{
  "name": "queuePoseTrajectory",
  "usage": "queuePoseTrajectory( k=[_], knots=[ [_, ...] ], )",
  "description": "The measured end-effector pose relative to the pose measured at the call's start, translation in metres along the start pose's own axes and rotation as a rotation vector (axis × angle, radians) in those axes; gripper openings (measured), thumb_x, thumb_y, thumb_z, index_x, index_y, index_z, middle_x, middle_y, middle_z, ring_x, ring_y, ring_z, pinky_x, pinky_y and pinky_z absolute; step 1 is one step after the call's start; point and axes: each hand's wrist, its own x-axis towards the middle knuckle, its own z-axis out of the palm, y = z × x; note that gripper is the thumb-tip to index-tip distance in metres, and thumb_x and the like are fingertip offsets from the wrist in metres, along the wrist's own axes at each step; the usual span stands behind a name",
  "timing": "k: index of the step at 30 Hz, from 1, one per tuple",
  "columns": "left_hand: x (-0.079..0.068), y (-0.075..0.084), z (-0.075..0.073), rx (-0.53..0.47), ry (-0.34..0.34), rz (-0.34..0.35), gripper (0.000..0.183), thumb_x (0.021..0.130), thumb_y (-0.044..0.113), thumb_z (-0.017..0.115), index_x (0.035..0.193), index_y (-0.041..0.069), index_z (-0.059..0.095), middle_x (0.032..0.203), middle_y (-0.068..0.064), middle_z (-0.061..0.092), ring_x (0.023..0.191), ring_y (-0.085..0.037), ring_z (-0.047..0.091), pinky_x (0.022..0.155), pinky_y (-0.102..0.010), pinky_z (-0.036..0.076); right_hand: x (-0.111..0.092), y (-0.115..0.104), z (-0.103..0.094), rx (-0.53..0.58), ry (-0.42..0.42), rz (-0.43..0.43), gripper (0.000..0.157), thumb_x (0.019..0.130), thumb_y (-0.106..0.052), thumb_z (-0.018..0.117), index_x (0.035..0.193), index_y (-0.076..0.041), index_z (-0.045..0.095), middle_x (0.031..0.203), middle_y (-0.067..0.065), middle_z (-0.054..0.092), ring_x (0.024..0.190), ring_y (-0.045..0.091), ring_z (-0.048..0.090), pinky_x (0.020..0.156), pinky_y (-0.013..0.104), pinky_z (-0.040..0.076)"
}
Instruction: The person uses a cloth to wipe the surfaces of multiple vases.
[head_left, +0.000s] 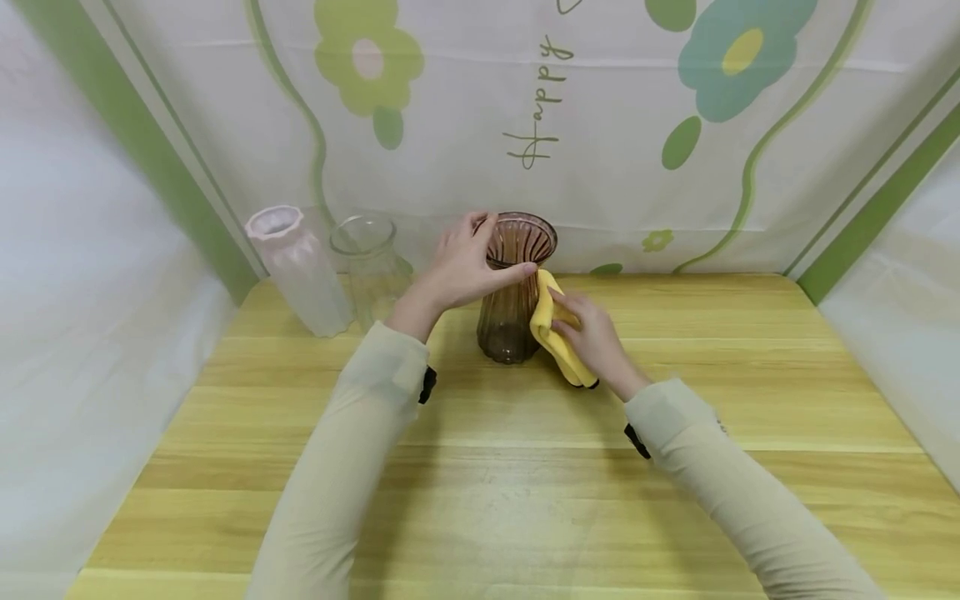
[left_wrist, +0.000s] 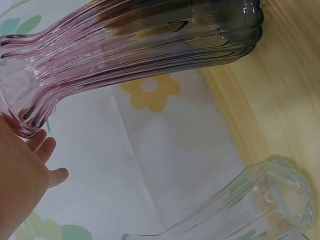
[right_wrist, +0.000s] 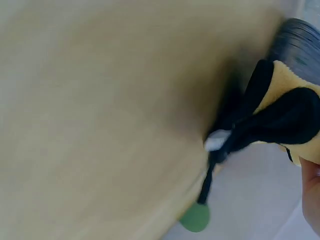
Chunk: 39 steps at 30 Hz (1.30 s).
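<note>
A ribbed glass vase (head_left: pixel 506 312), pinkish at its flared mouth and smoky grey toward the base, stands upright on the table. My left hand (head_left: pixel 468 265) grips it by the rim, thumb across the front and fingers at the far left side. In the left wrist view the vase (left_wrist: pixel 150 45) shows its full length, with the left hand (left_wrist: pixel 22 175) at its mouth. My right hand (head_left: pixel 592 333) pinches a folded yellow cloth (head_left: pixel 546 312) against the vase's right side. Black edging trims the cloth (right_wrist: pixel 287 80) in the right wrist view.
Left of my left hand stand a clear glass vase (head_left: pixel 367 279) and a frosted white vase (head_left: pixel 303 279) with a pinkish mouth. Behind them hangs a white curtain (head_left: pixel 465 108) printed with flowers. The wooden table (head_left: pixel 495 483) extends toward me.
</note>
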Motion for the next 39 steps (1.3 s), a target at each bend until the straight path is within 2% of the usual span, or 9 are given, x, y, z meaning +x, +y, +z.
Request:
queuePoseTrajectory(
  k=[6,15,20,26,33,39],
  knots=[
    [0.001,0.001,0.002,0.0,0.022,-0.002,0.1,0.083,0.068,0.054,0.154,0.012,0.013,0.156,-0.012,0.018,0.144,-0.03,0.018,0.119,-0.048,0.02,-0.005,0.008,0.004,-0.015,-0.032,0.035,0.053,0.09,-0.008,0.063,0.141,-0.008,0.047,0.134,0.027,0.053,0.125,0.042,0.05,0.107,0.054,0.041],
    [0.0,-0.002,-0.001,0.035,0.01,0.012,0.095,0.085,0.064,0.053,0.154,0.01,0.016,0.157,-0.01,0.021,0.145,-0.032,0.02,0.121,-0.047,0.017,0.0,0.0,-0.003,0.015,0.038,-0.034,0.051,0.088,-0.005,0.065,0.137,-0.005,0.051,0.133,0.025,0.055,0.123,0.04,0.052,0.105,0.051,0.043],
    [0.001,-0.003,-0.004,0.055,-0.001,0.037,0.093,0.086,0.061,0.052,0.153,0.008,0.017,0.158,-0.01,0.022,0.146,-0.032,0.02,0.122,-0.046,0.013,0.008,-0.013,-0.011,0.055,0.094,-0.058,0.051,0.088,-0.005,0.065,0.136,-0.004,0.051,0.134,0.023,0.055,0.124,0.038,0.052,0.105,0.05,0.044],
    [0.002,-0.004,-0.003,0.051,-0.029,0.047,0.092,0.087,0.061,0.05,0.154,0.009,0.014,0.16,-0.01,0.017,0.147,-0.034,0.015,0.122,-0.048,0.01,0.017,-0.028,-0.019,0.085,0.148,-0.046,0.05,0.088,-0.005,0.065,0.136,-0.003,0.051,0.133,0.022,0.056,0.122,0.038,0.054,0.098,0.052,0.048],
    [0.0,-0.004,0.001,0.027,-0.011,0.023,0.097,0.085,0.066,0.05,0.155,0.011,0.01,0.161,-0.009,0.013,0.147,-0.035,0.015,0.122,-0.049,0.009,0.013,-0.024,-0.014,0.087,0.123,-0.046,0.049,0.088,-0.003,0.065,0.135,-0.002,0.052,0.135,0.022,0.055,0.124,0.039,0.052,0.103,0.051,0.045],
    [-0.001,-0.002,0.003,-0.007,0.037,0.002,0.1,0.083,0.068,0.054,0.154,0.012,0.013,0.158,-0.011,0.014,0.146,-0.031,0.017,0.121,-0.048,0.017,0.005,-0.009,-0.005,0.047,0.051,-0.031,0.051,0.087,-0.002,0.065,0.136,-0.002,0.051,0.134,0.025,0.055,0.124,0.041,0.052,0.106,0.051,0.042]
  ],
)
